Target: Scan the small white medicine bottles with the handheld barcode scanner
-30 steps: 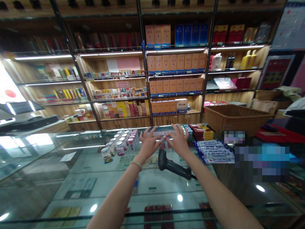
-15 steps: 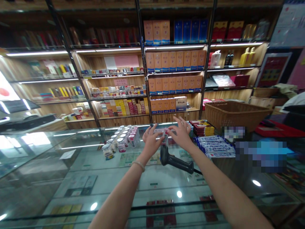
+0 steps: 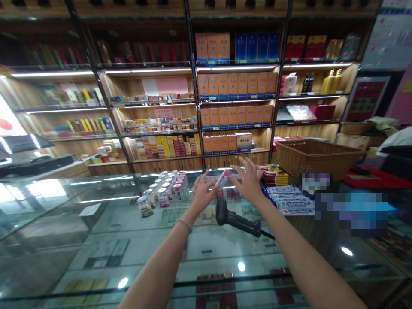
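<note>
My left hand (image 3: 203, 191) pinches the lower end of a small white pack with a pink-red mark (image 3: 222, 178), held tilted above the glass counter. At its upper end is my right hand (image 3: 248, 180), thumb and a finger at the pack's edge and the other fingers raised and spread. Just below the hands, a black handheld barcode scanner (image 3: 238, 221) lies on the counter, its cable running off to the right. Left of my left hand stand several white-lidded jars (image 3: 163, 196) and a row of upright white-and-pink packs (image 3: 180, 187).
The glass counter (image 3: 161, 240) spans the foreground, with goods showing beneath it. On the right are blue-and-white packets (image 3: 291, 199), red and yellow packs (image 3: 273, 176) and a wicker basket (image 3: 318, 156). Shelves with orange boxes (image 3: 236, 86) line the back wall.
The small pack has turned and now shows more of its white face, tilted up to the right. My hands stay nearly in place, with the right fingers a little farther from the left.
</note>
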{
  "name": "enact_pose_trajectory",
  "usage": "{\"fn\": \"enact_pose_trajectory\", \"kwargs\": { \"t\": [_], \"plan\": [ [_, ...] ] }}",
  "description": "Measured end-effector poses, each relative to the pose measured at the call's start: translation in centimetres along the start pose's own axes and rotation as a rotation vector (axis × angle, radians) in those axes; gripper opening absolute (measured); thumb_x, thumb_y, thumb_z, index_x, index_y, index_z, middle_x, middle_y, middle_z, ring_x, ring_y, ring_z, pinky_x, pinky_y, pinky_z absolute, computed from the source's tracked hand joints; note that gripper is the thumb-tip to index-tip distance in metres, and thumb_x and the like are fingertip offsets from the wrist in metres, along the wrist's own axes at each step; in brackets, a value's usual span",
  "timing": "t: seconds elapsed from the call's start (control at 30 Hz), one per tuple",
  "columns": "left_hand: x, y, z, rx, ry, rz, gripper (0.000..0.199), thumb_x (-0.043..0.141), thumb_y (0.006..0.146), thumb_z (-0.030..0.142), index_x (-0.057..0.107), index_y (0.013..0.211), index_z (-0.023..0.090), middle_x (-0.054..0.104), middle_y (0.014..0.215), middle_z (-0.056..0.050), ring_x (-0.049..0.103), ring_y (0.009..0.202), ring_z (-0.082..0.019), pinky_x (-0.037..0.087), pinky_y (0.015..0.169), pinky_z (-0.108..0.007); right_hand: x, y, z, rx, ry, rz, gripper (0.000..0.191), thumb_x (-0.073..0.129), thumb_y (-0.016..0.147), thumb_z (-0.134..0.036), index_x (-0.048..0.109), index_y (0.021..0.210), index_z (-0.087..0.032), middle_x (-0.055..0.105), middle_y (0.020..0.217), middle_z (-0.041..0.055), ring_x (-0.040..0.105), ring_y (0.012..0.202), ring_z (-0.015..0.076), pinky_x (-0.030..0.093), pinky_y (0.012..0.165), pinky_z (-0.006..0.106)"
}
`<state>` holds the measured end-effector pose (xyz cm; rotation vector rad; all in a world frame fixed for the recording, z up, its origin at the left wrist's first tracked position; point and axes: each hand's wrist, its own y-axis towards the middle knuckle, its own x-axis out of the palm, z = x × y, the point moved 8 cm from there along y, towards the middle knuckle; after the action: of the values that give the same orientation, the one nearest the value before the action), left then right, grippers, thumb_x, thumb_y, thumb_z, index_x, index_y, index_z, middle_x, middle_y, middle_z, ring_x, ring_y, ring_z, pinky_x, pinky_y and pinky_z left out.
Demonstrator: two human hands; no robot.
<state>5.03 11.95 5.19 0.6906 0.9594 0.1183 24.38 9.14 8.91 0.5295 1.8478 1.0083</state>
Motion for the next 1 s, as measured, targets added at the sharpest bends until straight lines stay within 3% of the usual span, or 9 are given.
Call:
{"fn": "enact_pose_trajectory", "kwargs": {
  "t": [0.07, 0.17, 0.47, 0.6, 0.7, 0.77, 0.87, 1.0],
  "plan": [
    [-0.4, 0.1, -0.2, 0.002, -0.002, 0.000, 0.029, 0.054, 0.097, 0.042, 0.078, 0.095, 0.026, 0.044, 0.160, -0.004, 0.033, 0.150, -0.030, 0.024, 0.124, -0.056, 0.0, -0.4, -0.8, -0.139, -0.068, -0.015, 0.041, 0.058, 0.097, -0.045, 0.062, 0.136, -0.035, 0.040, 0.161, 0.0081, 0.027, 0.151, 0.0290, 0.011, 0.120, 0.057],
    [-0.8, 0.0, -0.5, 0.001, -0.006, -0.014, 0.033, 0.052, 0.098, 0.044, 0.079, 0.094, 0.026, 0.040, 0.163, -0.003, 0.030, 0.151, -0.030, 0.023, 0.125, -0.054, 0.5, -1.0, -1.2, -0.253, -0.149, -0.038, 0.042, 0.065, 0.093, -0.037, 0.061, 0.135, -0.038, 0.040, 0.161, 0.0056, 0.024, 0.152, 0.0282, 0.005, 0.122, 0.056],
    [0.2, 0.1, -1.3, -0.022, -0.013, -0.073, 0.041, 0.046, 0.100, 0.045, 0.079, 0.087, 0.024, 0.035, 0.166, -0.003, 0.026, 0.153, -0.031, 0.023, 0.126, -0.055, 1.2, -1.3, -1.1, -0.261, -0.180, -0.024, 0.021, 0.054, 0.100, -0.031, 0.069, 0.115, -0.036, 0.048, 0.157, 0.0009, 0.028, 0.151, 0.0259, 0.006, 0.122, 0.057],
    [-0.7, 0.0, -1.1, -0.008, 0.013, 0.048, 0.043, 0.041, 0.102, 0.044, 0.079, 0.094, 0.025, 0.041, 0.162, -0.003, 0.029, 0.151, -0.029, 0.021, 0.126, -0.055, 1.2, -1.2, -1.0, -0.243, -0.192, -0.036, 0.022, 0.057, 0.097, -0.030, 0.068, 0.116, -0.035, 0.047, 0.157, 0.0028, 0.028, 0.151, 0.0278, 0.005, 0.122, 0.058],
    [-2.6, -0.6, -0.3, 0.012, 0.125, 0.174, 0.038, 0.051, 0.097, 0.052, 0.073, 0.119, 0.030, 0.035, 0.165, -0.006, 0.022, 0.154, -0.033, 0.011, 0.126, -0.061, 1.4, -1.3, -0.8, -0.247, -0.216, -0.034, 0.021, 0.059, 0.096, -0.031, 0.068, 0.115, -0.033, 0.047, 0.157, 0.0047, 0.029, 0.150, 0.0285, 0.004, 0.122, 0.060],
    [-3.4, -1.1, 0.8, 0.074, 0.230, 0.197, 0.049, 0.067, 0.086, 0.059, 0.068, 0.128, 0.033, 0.032, 0.166, -0.009, 0.019, 0.155, -0.037, 0.002, 0.125, -0.063, 1.4, -1.3, -0.8, -0.258, -0.229, -0.027, 0.020, 0.059, 0.096, -0.031, 0.068, 0.114, -0.032, 0.046, 0.158, 0.0055, 0.029, 0.150, 0.0287, 0.004, 0.121, 0.060],
    [-3.8, -1.7, 2.0, 0.146, 0.315, 0.184, 0.053, 0.076, 0.079, 0.056, 0.067, 0.127, 0.037, 0.034, 0.166, -0.006, 0.021, 0.155, -0.037, -0.005, 0.125, -0.063, 1.4, -1.5, -1.0, -0.276, -0.244, -0.011, 0.018, 0.058, 0.098, -0.033, 0.068, 0.113, -0.031, 0.046, 0.157, 0.0065, 0.029, 0.150, 0.0289, 0.005, 0.121, 0.059],
    [-3.7, -2.0, 2.5, 0.156, 0.351, 0.186, 0.032, 0.075, 0.083, 0.045, 0.072, 0.114, 0.037, 0.039, 0.164, -0.003, 0.024, 0.154, -0.036, -0.006, 0.124, -0.064, 1.3, -1.6, -1.2, -0.275, -0.242, 0.000, 0.019, 0.056, 0.099, -0.035, 0.069, 0.111, -0.031, 0.047, 0.157, 0.0064, 0.029, 0.150, 0.0285, 0.005, 0.122, 0.058]
  ]
}}
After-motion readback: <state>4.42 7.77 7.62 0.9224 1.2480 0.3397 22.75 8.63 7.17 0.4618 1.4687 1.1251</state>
